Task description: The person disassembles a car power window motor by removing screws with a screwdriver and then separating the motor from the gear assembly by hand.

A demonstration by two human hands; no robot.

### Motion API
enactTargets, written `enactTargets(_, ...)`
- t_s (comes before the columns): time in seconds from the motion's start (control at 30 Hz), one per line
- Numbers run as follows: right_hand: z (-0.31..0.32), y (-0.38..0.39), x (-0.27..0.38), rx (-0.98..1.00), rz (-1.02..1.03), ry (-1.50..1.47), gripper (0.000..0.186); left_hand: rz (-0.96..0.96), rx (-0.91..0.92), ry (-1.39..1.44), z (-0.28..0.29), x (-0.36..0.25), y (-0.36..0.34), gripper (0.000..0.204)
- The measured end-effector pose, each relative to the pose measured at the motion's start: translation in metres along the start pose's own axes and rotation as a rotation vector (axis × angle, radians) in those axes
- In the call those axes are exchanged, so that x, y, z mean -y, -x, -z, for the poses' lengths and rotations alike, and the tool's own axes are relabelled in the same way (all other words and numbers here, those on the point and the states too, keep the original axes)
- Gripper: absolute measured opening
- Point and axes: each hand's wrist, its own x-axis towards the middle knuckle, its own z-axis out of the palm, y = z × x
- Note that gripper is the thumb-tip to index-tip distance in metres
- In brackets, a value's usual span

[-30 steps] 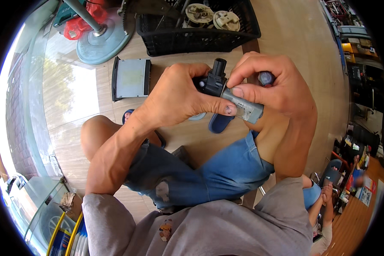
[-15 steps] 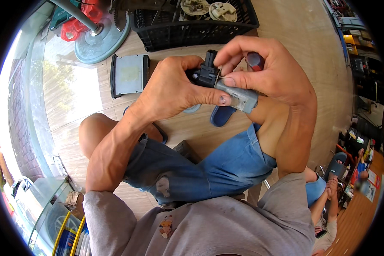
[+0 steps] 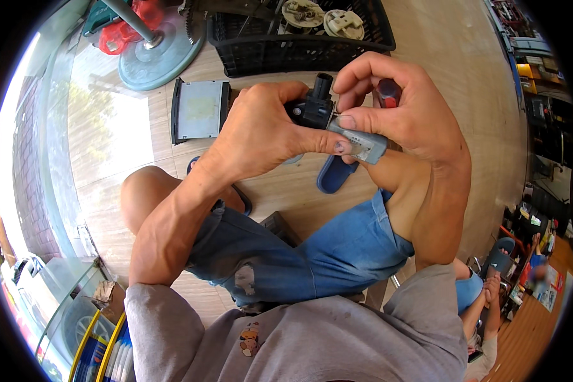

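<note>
My left hand (image 3: 261, 130) is closed around a small car part with a black plastic end, an upright connector stub (image 3: 321, 87) and a silver metal body (image 3: 366, 146). Its thumb presses along the silver side. Curled over the other side is my right hand (image 3: 410, 124), which grips a screwdriver by its dark red and black handle (image 3: 388, 93). The right thumb and fingertips meet at the seam between the black end and the silver body. Most of the screwdriver's shaft is hidden by the fingers. Both hands are raised above my knees.
Beyond my hands stands a black plastic crate (image 3: 299, 52) with round white parts in it. A flat silver box (image 3: 202, 109) lies on the tiled floor, near a round pale stand base (image 3: 165, 63). Another person's legs (image 3: 470, 293) show at lower right, yellow-edged bins (image 3: 113, 344) at lower left.
The view has shifted slightly, so the crate and silver box appear a little farther right. My hands keep the same hold; the screwdriver handle has turned slightly, with its red side showing lower.
</note>
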Motion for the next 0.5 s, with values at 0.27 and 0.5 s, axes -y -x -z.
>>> enactTargets(0.27, -0.0024, -0.0015, -0.0058, -0.114, 0.080, 0.006, 0.032, -0.006, -0.041, 0.017, 0.0013, -0.0043, 0.0008, 0.048)
enactTargets(0.5, -0.0067, -0.0004, -0.0019, -0.152, 0.108, 0.094, 0.025, -0.078, -0.094, -0.013, 0.0026, -0.0014, 0.0006, 0.047)
